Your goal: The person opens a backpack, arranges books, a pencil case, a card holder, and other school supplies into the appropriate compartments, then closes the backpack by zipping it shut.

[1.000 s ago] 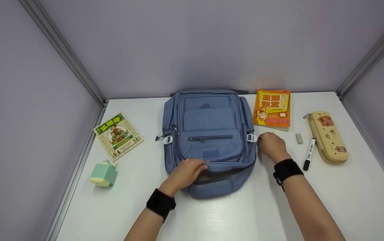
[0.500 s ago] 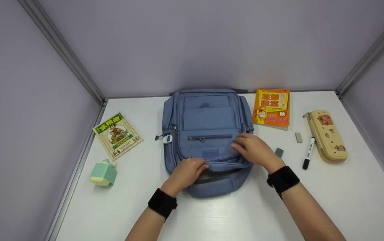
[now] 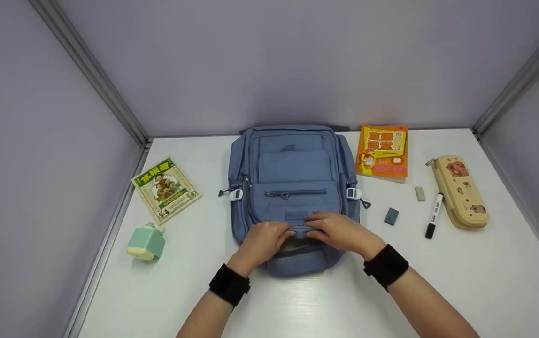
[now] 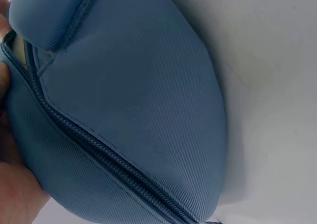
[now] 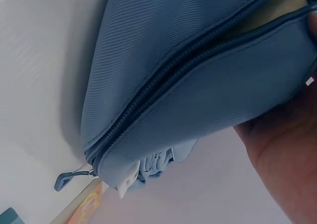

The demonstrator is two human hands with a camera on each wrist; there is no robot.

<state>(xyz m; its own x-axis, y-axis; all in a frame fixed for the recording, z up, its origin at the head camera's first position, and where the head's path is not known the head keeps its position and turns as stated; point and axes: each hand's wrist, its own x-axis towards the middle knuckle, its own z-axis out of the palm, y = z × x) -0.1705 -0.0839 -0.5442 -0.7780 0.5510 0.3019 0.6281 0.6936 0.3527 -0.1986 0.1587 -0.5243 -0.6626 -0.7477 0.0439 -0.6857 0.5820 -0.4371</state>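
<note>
The blue backpack [image 3: 293,166] lies at the center of the frame, front panel up, on the white bench [image 3: 307,310]. We grip the upper edge of its opening [image 5: 270,13] at 2 points: the left hand [image 3: 256,241] and the right hand [image 3: 344,232], just beside each other at lower center, each have their fingers clamped on the fabric.

Caution: we judge that if 1 hand lets go, the soft edge may sag and narrow the opening. An uneven pull may skew the backpack on the bench or fold cloth into the zip [image 5: 133,112]. A wide sweep of the right arm may knock the dark block [image 3: 391,216] at right of center.

Containers: the backpack's zip is parted widest at the middle. A pale surface shows inside; we cannot identify any contents. At the right of the frame lies the yellow pencil case [image 3: 462,190]; we cannot see inside it.
</note>
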